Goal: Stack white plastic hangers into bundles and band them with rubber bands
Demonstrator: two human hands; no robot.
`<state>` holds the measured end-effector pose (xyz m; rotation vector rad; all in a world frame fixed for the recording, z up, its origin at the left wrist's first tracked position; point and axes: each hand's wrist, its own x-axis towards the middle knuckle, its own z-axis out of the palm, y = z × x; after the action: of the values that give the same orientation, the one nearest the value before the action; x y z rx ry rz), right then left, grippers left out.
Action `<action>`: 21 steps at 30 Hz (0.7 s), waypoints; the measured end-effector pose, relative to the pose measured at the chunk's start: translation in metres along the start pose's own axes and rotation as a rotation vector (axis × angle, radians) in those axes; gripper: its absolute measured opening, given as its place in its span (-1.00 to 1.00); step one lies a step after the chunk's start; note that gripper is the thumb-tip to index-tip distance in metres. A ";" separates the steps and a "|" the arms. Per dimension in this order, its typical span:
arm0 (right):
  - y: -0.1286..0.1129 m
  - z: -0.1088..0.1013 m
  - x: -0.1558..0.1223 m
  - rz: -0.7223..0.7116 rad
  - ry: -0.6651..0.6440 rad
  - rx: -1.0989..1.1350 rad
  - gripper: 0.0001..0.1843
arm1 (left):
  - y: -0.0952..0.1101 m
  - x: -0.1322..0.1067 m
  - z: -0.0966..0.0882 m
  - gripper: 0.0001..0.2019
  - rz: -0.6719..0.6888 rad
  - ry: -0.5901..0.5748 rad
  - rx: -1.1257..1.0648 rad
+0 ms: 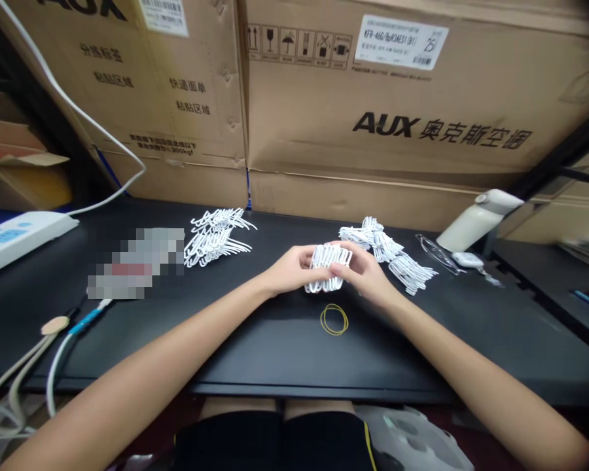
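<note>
Between my left hand [297, 269] and my right hand [368, 273] is a bundle of white wire hooks [330, 265], lined up side by side. Both hands are closed around it, with the thumbs at the front and the other fingers partly hidden behind. A yellow rubber band [334, 320] lies loose on the black table just below the bundle. To the left rests a pile of loose white hooks [216, 239]. Behind and beside my right hand are several more bunches of white hooks [387, 247], packed close together.
Cardboard boxes [304, 131] stand along the back of the table [255, 353]. On the right are a pale bottle [474, 219], glasses [436, 254] and a small white device [468, 260]. At left lie a power strip [27, 239], a blurred-out object [140, 261] and cables [53, 366].
</note>
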<state>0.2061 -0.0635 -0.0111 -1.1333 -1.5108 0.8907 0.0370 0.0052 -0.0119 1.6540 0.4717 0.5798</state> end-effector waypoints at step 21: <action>-0.008 0.005 -0.004 0.340 0.151 0.439 -0.67 | 0.014 -0.012 -0.006 -0.81 0.561 0.042 0.893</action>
<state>0.1998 -0.0698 -0.0064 -1.1121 -0.9482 1.2641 0.0235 -0.0001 0.0012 2.6719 0.2991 0.8870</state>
